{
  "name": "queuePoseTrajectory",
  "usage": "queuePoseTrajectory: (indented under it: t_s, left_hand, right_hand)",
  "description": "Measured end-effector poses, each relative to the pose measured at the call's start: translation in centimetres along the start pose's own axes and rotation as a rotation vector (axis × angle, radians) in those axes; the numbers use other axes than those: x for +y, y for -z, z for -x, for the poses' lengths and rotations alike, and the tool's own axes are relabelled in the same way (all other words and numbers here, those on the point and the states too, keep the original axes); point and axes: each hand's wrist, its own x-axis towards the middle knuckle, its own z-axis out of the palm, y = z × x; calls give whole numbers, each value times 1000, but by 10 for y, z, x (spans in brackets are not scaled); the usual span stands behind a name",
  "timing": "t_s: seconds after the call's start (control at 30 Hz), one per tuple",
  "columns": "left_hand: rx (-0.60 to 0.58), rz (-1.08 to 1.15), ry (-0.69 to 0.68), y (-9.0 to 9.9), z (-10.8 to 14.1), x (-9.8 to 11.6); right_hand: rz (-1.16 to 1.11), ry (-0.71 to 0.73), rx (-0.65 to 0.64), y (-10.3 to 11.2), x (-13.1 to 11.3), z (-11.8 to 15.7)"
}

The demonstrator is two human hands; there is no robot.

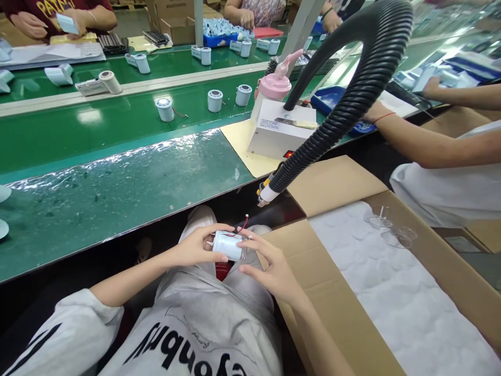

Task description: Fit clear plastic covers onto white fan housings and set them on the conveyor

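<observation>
Above my lap, my left hand (201, 244) wraps round the left side of a small light-blue cylindrical housing (227, 245), lying on its side. Red and black wires (245, 223) with a small white connector stick up from it. My right hand (270, 261) curves round its right end, fingertips pressed there, where something clear shows at the rim; I cannot make out whether that is a separate part. To the right is an open cardboard box (332, 277) with white wrapping (376, 282) inside, and clear plastic rings (397, 236) lie on it.
A black corrugated hose (376, 57) arches from a white machine (279, 130) and ends in a nozzle (268, 194) just above my hands. The green bench (129, 183) runs ahead; similar blue cylinders (215, 100) stand on the conveyor. Co-workers' hands and arms (422, 136) are across and at right.
</observation>
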Motion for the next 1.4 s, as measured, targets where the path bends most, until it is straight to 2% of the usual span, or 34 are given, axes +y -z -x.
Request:
queuePoseTrajectory:
  t_s: [0.07,0.17,0.37,0.67,0.93,1.23,1.4]
  left_hand:
    - [-5,82,40,-2,3,1]
    - [-28,23,50,-2,7,6]
    - [-80,-186,-122,1,14,18]
    - [-126,-323,-351,1,17,14]
    - [-137,-367,-332,2,18,14]
    - [-137,-366,-387,3,19,11]
    - [-144,-362,-393,3,19,10]
  right_hand:
    - [114,82,-18,2,0,6]
    - [170,127,-32,3,-1,12]
    - [57,54,-58,6,-10,13]
    - [-215,-198,-78,5,-20,14]
    - [-396,-357,-81,-2,-16,13]
    - [-593,-519,-57,-13,-11,8]
    - [-647,-605,-97,-19,-7,8]
